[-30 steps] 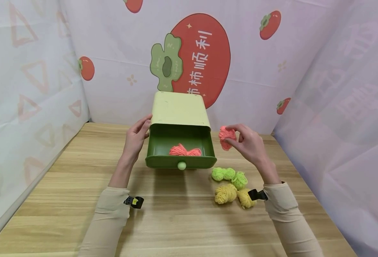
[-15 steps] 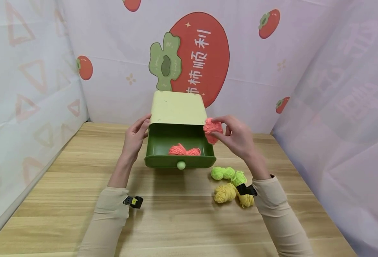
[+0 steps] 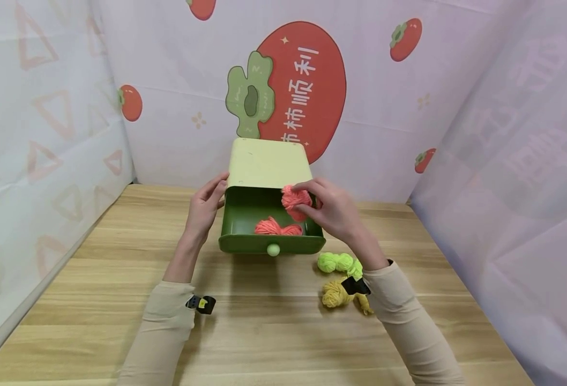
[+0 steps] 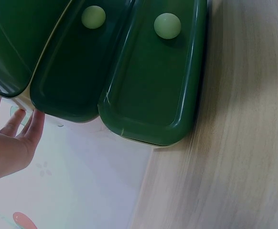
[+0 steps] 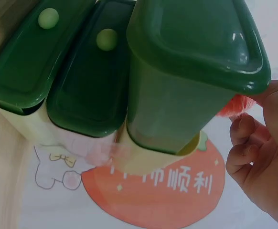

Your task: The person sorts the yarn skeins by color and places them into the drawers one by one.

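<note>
A pale yellow drawer cabinet (image 3: pixel 269 162) stands at the back of the wooden table (image 3: pixel 95 300), its green top drawer (image 3: pixel 271 244) pulled out. One pink yarn bundle (image 3: pixel 276 227) lies inside the drawer. My right hand (image 3: pixel 329 210) pinches a second pink yarn bundle (image 3: pixel 295 201) (image 5: pixel 237 105) just above the drawer's right half. My left hand (image 3: pixel 205 205) (image 4: pixel 10 143) rests with straight fingers against the cabinet's left side. In both wrist views two lower green drawers (image 4: pixel 72 71) (image 5: pixel 89 90) with round knobs are pushed in.
Green yarn bundles (image 3: pixel 335 262) and yellow yarn bundles (image 3: pixel 334 295) lie on the table right of the drawer, under my right forearm. Patterned cloth walls (image 3: pixel 47 134) enclose the table at the left, back and right.
My right hand has carried the pink yarn bundle leftward from beside the cabinet to over the open drawer. The left hand has stayed on the cabinet's side.
</note>
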`<action>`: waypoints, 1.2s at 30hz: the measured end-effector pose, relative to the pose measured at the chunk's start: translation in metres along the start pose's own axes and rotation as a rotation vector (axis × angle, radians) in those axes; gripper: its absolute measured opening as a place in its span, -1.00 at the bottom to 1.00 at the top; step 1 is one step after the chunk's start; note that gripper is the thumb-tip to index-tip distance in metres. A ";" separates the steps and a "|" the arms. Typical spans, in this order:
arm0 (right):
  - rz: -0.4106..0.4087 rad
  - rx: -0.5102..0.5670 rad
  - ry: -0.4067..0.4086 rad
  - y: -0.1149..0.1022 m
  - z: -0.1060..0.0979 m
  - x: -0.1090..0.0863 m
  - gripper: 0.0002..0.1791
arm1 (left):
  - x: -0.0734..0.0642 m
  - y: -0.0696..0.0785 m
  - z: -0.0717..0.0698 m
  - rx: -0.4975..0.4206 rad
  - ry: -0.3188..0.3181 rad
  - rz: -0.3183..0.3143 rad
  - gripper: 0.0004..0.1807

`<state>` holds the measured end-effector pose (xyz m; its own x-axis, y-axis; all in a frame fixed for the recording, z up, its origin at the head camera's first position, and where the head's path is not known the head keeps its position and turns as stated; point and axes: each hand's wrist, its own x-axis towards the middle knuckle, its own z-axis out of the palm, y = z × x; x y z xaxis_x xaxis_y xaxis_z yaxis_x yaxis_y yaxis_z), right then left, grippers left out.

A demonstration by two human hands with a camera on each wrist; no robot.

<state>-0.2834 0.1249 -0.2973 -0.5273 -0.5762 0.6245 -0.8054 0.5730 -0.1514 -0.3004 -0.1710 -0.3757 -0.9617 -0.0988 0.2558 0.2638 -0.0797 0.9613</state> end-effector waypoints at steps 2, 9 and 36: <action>-0.010 0.005 -0.002 -0.002 0.002 0.002 -0.62 | 0.000 0.001 0.000 -0.002 0.003 0.001 -0.47; -0.007 0.008 -0.031 -0.006 0.006 0.006 -0.65 | 0.000 0.001 0.000 -0.011 0.003 0.005 -0.47; -0.047 0.070 0.102 -0.022 -0.001 -0.021 -0.78 | -0.001 0.002 0.000 0.005 -0.006 0.000 -0.46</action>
<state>-0.2545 0.1253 -0.3068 -0.4611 -0.5369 0.7065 -0.8475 0.5025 -0.1712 -0.2991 -0.1707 -0.3737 -0.9621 -0.0926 0.2566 0.2637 -0.0749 0.9617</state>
